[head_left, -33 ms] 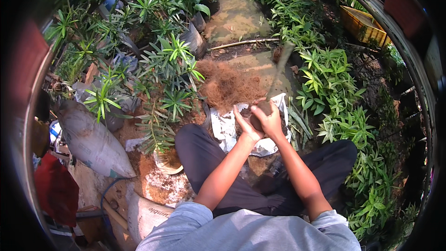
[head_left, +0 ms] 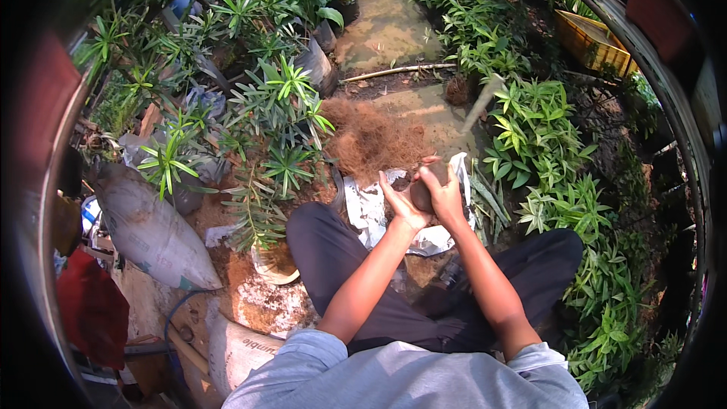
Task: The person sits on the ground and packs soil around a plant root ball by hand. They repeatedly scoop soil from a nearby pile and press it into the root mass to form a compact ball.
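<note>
I sit cross-legged on the ground, my dark trousers (head_left: 356,257) spread wide so my lap frames the work and both forearms can reach out over it. My left hand (head_left: 401,201) and right hand (head_left: 448,195) meet just past my knees, cupped around a dark brown lump (head_left: 421,195) that looks like a ball of soil or fibre. The fingers of both hands are curled close about it, the left palm pressing from one side and the right wrapped over the top and far side, so it is squeezed between them rather than resting on anything. I hold it over a crumpled white plastic sheet (head_left: 367,216) that lies on the ground under my hands, probably so that whatever crumbles off lands there and not in the dirt. Just beyond the sheet is a heap of reddish-brown coconut fibre (head_left: 371,136), within arm's reach. To my left, pale filled sacks (head_left: 148,231) lie beside leafy potted plants (head_left: 280,106), set close together in dark bags. To my right a bank of green shrubs (head_left: 538,136) runs alongside. Farther off, a thin pole (head_left: 394,71) lies across a muddy path (head_left: 386,23) between the rows, and a yellow crate (head_left: 594,42) sits at the far right.
</note>
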A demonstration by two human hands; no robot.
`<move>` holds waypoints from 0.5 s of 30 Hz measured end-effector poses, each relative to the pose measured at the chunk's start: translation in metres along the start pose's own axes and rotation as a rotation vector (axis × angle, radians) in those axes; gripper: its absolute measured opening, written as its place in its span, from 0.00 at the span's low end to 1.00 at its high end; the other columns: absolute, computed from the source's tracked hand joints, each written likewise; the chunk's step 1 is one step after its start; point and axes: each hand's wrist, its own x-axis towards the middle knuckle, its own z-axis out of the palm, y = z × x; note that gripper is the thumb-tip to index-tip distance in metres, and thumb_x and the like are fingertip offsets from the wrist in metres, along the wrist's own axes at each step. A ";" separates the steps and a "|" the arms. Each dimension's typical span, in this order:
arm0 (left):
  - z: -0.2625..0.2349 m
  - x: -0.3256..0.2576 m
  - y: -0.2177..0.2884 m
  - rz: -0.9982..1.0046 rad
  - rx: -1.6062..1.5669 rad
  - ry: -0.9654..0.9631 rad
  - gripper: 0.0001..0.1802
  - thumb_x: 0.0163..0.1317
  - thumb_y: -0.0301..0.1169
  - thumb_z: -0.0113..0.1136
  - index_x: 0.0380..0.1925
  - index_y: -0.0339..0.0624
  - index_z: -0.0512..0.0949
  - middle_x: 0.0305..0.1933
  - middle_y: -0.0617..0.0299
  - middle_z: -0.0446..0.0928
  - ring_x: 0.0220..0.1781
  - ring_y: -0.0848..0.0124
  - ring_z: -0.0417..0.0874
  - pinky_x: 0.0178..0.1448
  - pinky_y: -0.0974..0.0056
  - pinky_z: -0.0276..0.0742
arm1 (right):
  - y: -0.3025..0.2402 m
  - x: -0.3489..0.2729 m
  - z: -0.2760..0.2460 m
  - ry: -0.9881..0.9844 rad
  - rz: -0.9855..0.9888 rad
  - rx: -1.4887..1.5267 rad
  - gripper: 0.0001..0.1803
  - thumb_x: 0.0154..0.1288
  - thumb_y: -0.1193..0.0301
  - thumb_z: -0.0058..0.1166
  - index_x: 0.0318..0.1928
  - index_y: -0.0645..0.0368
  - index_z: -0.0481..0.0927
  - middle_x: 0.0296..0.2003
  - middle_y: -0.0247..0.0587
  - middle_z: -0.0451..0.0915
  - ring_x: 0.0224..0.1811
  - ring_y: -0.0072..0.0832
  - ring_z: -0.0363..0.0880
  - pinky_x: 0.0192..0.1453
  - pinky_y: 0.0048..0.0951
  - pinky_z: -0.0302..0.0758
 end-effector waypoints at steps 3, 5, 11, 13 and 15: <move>0.008 0.002 0.004 0.020 -0.044 -0.078 0.58 0.49 0.82 0.38 0.63 0.43 0.68 0.69 0.55 0.68 0.71 0.57 0.68 0.73 0.44 0.61 | -0.014 0.007 -0.008 0.001 0.073 0.189 0.20 0.68 0.62 0.59 0.54 0.62 0.77 0.43 0.39 0.83 0.48 0.26 0.80 0.57 0.28 0.73; 0.007 0.002 0.004 -0.016 0.177 -0.139 0.62 0.46 0.86 0.28 0.66 0.48 0.69 0.70 0.58 0.69 0.73 0.58 0.67 0.75 0.45 0.59 | -0.013 0.015 -0.015 -0.025 -0.230 -0.124 0.20 0.67 0.62 0.59 0.52 0.63 0.78 0.44 0.40 0.83 0.49 0.26 0.81 0.58 0.28 0.73; 0.000 0.014 -0.011 -0.110 0.167 -0.287 0.61 0.48 0.86 0.18 0.69 0.58 0.66 0.73 0.60 0.65 0.73 0.57 0.66 0.74 0.42 0.59 | -0.009 0.002 0.000 -0.108 -0.197 -0.213 0.16 0.59 0.68 0.66 0.42 0.63 0.77 0.37 0.37 0.84 0.39 0.29 0.83 0.48 0.31 0.78; -0.015 0.019 -0.005 -0.070 0.111 -0.254 0.60 0.48 0.86 0.19 0.68 0.59 0.67 0.73 0.58 0.65 0.73 0.54 0.65 0.73 0.39 0.59 | -0.018 -0.002 0.005 -0.149 -0.298 -0.570 0.14 0.58 0.66 0.67 0.38 0.61 0.79 0.31 0.39 0.83 0.36 0.26 0.83 0.43 0.30 0.78; -0.022 0.024 0.000 -0.035 0.061 -0.202 0.59 0.48 0.86 0.20 0.68 0.59 0.67 0.73 0.55 0.65 0.73 0.51 0.65 0.73 0.37 0.59 | -0.024 -0.003 0.014 -0.156 -0.502 -0.749 0.13 0.58 0.66 0.67 0.37 0.61 0.79 0.29 0.39 0.82 0.33 0.26 0.82 0.42 0.30 0.77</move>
